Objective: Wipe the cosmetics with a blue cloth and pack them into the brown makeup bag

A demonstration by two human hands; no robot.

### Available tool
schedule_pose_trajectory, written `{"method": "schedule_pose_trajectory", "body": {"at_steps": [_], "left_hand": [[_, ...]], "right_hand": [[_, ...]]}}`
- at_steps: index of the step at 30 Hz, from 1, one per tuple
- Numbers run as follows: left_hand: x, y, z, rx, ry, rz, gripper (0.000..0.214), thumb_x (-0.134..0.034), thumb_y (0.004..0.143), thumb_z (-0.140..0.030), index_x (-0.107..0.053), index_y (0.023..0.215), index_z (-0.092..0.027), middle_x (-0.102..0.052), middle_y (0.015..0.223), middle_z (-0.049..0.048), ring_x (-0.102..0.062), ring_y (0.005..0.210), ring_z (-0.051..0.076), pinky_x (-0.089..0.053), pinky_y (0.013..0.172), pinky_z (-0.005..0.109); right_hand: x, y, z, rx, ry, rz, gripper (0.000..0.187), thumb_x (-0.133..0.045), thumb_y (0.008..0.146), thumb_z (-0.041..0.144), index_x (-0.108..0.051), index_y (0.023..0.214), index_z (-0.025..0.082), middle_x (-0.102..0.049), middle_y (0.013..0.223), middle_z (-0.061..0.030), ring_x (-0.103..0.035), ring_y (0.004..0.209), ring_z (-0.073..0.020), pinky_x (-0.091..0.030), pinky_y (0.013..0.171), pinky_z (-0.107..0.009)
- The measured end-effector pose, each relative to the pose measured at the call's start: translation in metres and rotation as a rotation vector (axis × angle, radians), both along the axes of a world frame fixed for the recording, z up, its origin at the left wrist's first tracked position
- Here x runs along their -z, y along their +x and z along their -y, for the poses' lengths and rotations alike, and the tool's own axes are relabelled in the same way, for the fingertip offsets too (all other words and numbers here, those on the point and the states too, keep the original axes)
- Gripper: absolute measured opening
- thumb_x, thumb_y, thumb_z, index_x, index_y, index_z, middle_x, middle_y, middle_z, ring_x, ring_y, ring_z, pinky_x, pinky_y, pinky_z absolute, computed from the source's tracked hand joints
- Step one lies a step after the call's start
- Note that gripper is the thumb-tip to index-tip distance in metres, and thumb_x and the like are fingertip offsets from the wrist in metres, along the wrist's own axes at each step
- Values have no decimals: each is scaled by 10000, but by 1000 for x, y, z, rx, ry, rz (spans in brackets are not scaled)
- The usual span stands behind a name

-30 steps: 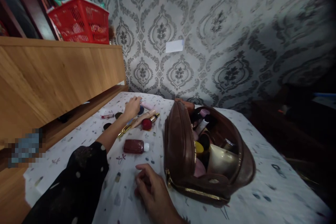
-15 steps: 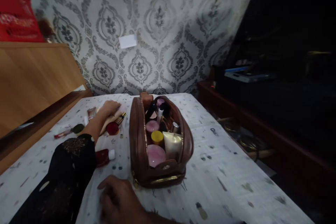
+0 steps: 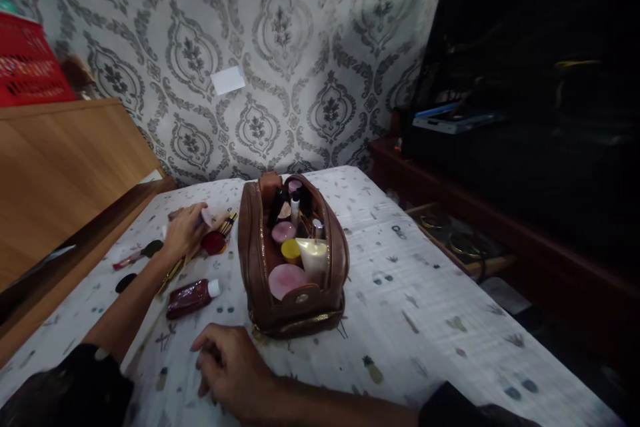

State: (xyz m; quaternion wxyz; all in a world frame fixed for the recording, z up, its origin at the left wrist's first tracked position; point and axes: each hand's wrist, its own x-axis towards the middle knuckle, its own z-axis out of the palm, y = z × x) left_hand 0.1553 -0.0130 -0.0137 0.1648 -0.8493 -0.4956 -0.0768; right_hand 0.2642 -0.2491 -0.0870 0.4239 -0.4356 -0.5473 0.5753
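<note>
My left hand (image 3: 185,230) lies on a cluster of cosmetics, its fingers curled over a pale pink tube (image 3: 205,217). Touching distance from it sit a red round-headed item with a gold handle (image 3: 214,243) and a dark-tipped makeup brush (image 3: 137,257). A dark red bottle with a white cap (image 3: 190,298) stands clear of both hands. My right hand (image 3: 227,363) rests on the sheet with nothing in it, near the front of an open brown leather cosmetic bag (image 3: 253,247). Inside are a pink compact (image 3: 287,281), a yellow lid (image 3: 291,251) and a cream tube (image 3: 313,260).
A white printed bedsheet (image 3: 400,300) covers the surface under everything. A wooden headboard (image 3: 65,173) rises at the left, with a red plastic basket (image 3: 25,60) above it. Patterned wallpaper fills the back. A dark wooden ledge (image 3: 500,227) runs along the right.
The view has turned right and the bag now sits near the middle. My right hand has shifted to the front of the bag. My left hand stays among the cosmetics.
</note>
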Motion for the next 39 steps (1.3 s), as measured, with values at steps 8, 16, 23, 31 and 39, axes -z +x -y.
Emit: {"method": "schedule_pose_trajectory", "body": {"at_steps": [8, 16, 23, 31, 39], "left_hand": [[11, -51, 119, 154, 311, -71, 335, -371, 947, -200, -582, 1207, -184, -632, 1299, 140, -575, 1185, 301, -531, 664, 347], [15, -62, 193, 176, 216, -207, 141, -584, 896, -298, -639, 1019, -259, -646, 1054, 97, -581, 989, 271, -473, 512, 262], [-5, -66, 177, 294, -20, -111, 278, -657, 861, -489, -656, 976, -236, -642, 1006, 73, -600, 933, 249, -494, 633, 286], [13, -76, 172, 333, -101, 71, 408, -455, 942, -590, -661, 883, -242, -690, 870, 39, -642, 824, 211, -498, 652, 287], [56, -104, 173, 170, -148, 539, 432, -398, 958, -545, -667, 890, -213, -720, 878, 36, -664, 801, 194, -529, 730, 276]], "right_hand": [[9, 2, 1, 168, 115, -47, 692, -542, 834, 174, -319, 1484, 257, -529, 1229, -97, -633, 776, -106, -523, 526, -193], [5, 8, 2, 212, 278, 95, 667, -570, 832, 199, -349, 1461, 173, -544, 1325, -149, -542, 1211, -251, -526, 939, -420], [0, 7, 1, 172, 360, 131, 372, -516, 808, 92, -559, 1167, 177, -635, 1118, -71, -607, 1032, -196, -500, 911, -349], [1, 5, 1, 193, 307, 88, 254, -525, 824, 89, -588, 1055, 172, -624, 954, -27, -597, 810, -147, -465, 671, -236], [-1, 3, 1, 145, 252, 60, 104, -558, 796, 93, -556, 811, 196, -514, 654, 64, -498, 604, -110, -357, 575, -207]]}}
